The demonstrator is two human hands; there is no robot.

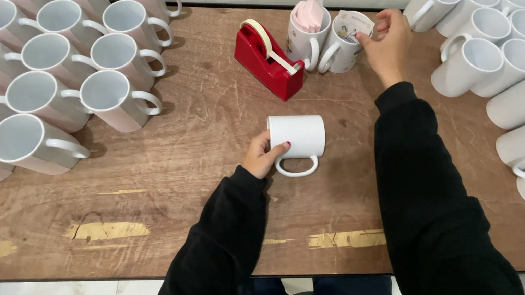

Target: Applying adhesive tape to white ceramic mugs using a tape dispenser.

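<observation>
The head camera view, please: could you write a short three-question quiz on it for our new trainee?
1. True or false: the white mug under the left hand lies on its side.
2. What colour is the tape dispenser?
3. The right hand reaches to: A) a mug holding paper slips; B) the dispenser; C) the table edge.

Key: 1 true; 2 red; 3 A.

bright, even indoor light; the mugs left of the red tape dispenser [267, 61] cast soft shadows toward it on the desk [164, 183]; edges bend slightly; focus sharp.
</observation>
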